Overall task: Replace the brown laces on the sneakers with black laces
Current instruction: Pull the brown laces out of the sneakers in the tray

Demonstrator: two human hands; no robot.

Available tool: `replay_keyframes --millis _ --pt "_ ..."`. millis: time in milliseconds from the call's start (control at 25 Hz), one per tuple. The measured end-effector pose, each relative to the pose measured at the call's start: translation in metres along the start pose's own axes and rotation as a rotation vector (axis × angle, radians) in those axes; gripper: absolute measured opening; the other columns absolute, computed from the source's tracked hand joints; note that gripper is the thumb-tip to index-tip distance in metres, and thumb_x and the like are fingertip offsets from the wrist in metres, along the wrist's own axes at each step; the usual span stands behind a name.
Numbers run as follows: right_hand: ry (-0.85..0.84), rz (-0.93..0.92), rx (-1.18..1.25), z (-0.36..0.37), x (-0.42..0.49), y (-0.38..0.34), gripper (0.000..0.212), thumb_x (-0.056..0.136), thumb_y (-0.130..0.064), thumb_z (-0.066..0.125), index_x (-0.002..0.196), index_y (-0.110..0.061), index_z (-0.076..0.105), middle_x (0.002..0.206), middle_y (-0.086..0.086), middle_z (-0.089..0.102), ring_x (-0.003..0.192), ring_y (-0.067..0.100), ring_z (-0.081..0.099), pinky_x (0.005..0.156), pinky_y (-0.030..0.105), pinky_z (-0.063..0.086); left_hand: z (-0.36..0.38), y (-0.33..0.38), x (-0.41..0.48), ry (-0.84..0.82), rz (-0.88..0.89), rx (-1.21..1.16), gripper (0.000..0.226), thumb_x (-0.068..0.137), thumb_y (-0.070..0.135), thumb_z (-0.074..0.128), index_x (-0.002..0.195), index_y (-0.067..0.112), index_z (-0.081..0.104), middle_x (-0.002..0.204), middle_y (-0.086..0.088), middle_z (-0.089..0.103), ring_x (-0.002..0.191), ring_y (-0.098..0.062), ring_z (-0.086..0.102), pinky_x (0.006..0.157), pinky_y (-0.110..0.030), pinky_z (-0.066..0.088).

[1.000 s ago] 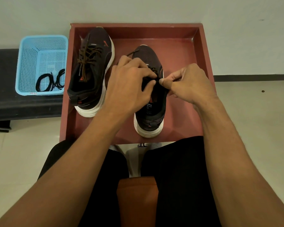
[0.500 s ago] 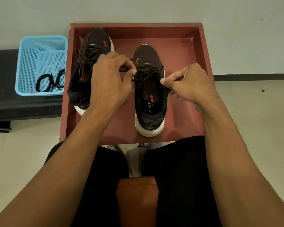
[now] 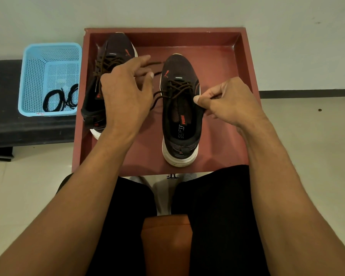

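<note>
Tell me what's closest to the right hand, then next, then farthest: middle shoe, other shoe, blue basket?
1. Middle shoe: the right hand pinches its collar.
2. Other shoe: left side of the tray.
3. Blue basket: outside the tray, far left.

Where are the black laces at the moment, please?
In the head view, the black laces lie in the blue basket on the left, beside the red tray.

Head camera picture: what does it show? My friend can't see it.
A person's right hand pinches the side of a dark sneaker in a red tray, while the left hand is at its loosened brown lace. A second sneaker sits beside it; black laces wait in a blue basket.
</note>
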State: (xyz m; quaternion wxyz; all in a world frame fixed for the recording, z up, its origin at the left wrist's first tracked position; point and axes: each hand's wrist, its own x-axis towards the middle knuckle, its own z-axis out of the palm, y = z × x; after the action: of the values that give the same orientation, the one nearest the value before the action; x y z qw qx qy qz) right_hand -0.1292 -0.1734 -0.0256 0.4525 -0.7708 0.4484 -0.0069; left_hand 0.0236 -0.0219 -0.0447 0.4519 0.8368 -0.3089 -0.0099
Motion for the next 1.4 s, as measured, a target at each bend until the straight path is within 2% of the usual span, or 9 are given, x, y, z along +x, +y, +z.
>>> replay_keyframes --millis 80,160,280,480,680,840,1000,1200,1400 --pt "-0.004 -0.004 0.002 0.000 0.000 0.000 0.021 0.089 -0.037 0.084 0.071 -0.026 0.079 0.068 -0.008 0.077 0.069 0.005 0.075 0.090 0.042 0.064 -0.002 0.003 -0.001 -0.015 -0.018 -0.006 0.031 0.098 0.028 0.067 0.128 0.022 0.068 0.101 0.011 0.075 0.080 0.003 0.072 0.082 -0.023 0.061" --pt "-0.007 -0.007 -0.001 0.000 0.001 0.001 0.020 0.089 -0.037 0.084 0.073 -0.025 0.080 0.068 -0.007 0.077 0.069 0.005 0.075 0.089 0.041 0.064 -0.006 0.007 -0.007 -0.035 -0.014 0.072 0.017 0.096 0.038 0.069 0.101 0.023 0.073 0.080 0.016 0.070 0.068 0.005 0.066 0.071 -0.013 0.054" --pt "-0.016 -0.014 -0.010 0.001 0.002 0.001 0.020 0.088 -0.036 0.084 0.073 -0.024 0.080 0.066 -0.006 0.076 0.069 0.005 0.075 0.087 0.040 0.064 -0.005 0.011 -0.021 -0.170 -0.077 0.135 0.036 0.089 0.060 0.071 0.076 0.026 0.073 0.060 0.015 0.065 0.058 0.001 0.065 0.062 -0.012 0.048" --pt "0.054 -0.152 -0.086 0.005 0.003 -0.001 0.007 0.083 -0.031 0.085 0.086 -0.029 0.079 0.073 -0.009 0.074 0.064 -0.001 0.066 0.066 0.022 0.055 0.000 0.013 -0.026 -0.257 -0.135 0.172 0.027 0.085 0.055 0.076 0.087 0.028 0.080 0.065 0.020 0.062 0.068 -0.001 0.067 0.073 -0.028 0.060" --pt "0.012 -0.448 -0.347 0.025 0.013 -0.015 0.023 0.089 -0.027 0.078 0.107 -0.039 0.080 0.095 -0.011 0.059 0.071 0.000 0.049 0.062 0.007 0.033 -0.001 0.014 -0.025 -0.306 -0.217 0.109 0.017 0.092 0.037 0.070 0.094 0.026 0.082 0.065 0.009 0.071 0.059 -0.013 0.072 0.069 -0.039 0.064" --pt "0.054 -0.459 -0.402 0.037 0.020 -0.020 0.016 0.088 -0.039 0.082 0.104 -0.037 0.080 0.095 -0.011 0.055 0.086 0.007 0.054 0.063 0.009 0.030 -0.005 0.010 -0.022 -0.355 -0.364 -0.024 0.014 0.097 0.029 0.070 0.086 0.033 0.077 0.071 0.002 0.076 0.057 -0.012 0.074 0.064 -0.037 0.066" --pt "0.105 -0.446 -0.440 0.042 0.022 -0.023 0.014 0.086 -0.046 0.083 0.095 -0.037 0.078 0.086 -0.014 0.050 0.081 0.008 0.052 0.057 0.018 0.030 -0.005 0.008 -0.022 -0.347 -0.428 -0.102 0.013 0.097 0.027 0.071 0.090 0.023 0.081 0.074 -0.002 0.077 0.062 -0.015 0.077 0.065 -0.038 0.066" --pt "0.079 -0.424 -0.436 0.035 0.023 -0.018 0.011 0.092 -0.040 0.077 0.086 -0.036 0.069 0.087 -0.012 0.058 0.085 0.010 0.055 0.070 0.031 0.045 -0.004 0.009 -0.022 -0.340 -0.439 -0.100 0.014 0.098 0.029 0.071 0.085 0.028 0.078 0.074 0.001 0.076 0.060 -0.012 0.075 0.063 -0.033 0.066" --pt "0.199 -0.287 -0.309 0.013 0.020 -0.004 0.008 0.094 -0.030 0.076 0.089 -0.029 0.070 0.088 -0.011 0.065 0.079 0.005 0.059 0.065 0.022 0.044 -0.005 0.009 -0.022 -0.337 -0.437 -0.103 0.015 0.098 0.031 0.072 0.084 0.028 0.077 0.075 0.001 0.077 0.059 -0.012 0.075 0.067 -0.033 0.066"
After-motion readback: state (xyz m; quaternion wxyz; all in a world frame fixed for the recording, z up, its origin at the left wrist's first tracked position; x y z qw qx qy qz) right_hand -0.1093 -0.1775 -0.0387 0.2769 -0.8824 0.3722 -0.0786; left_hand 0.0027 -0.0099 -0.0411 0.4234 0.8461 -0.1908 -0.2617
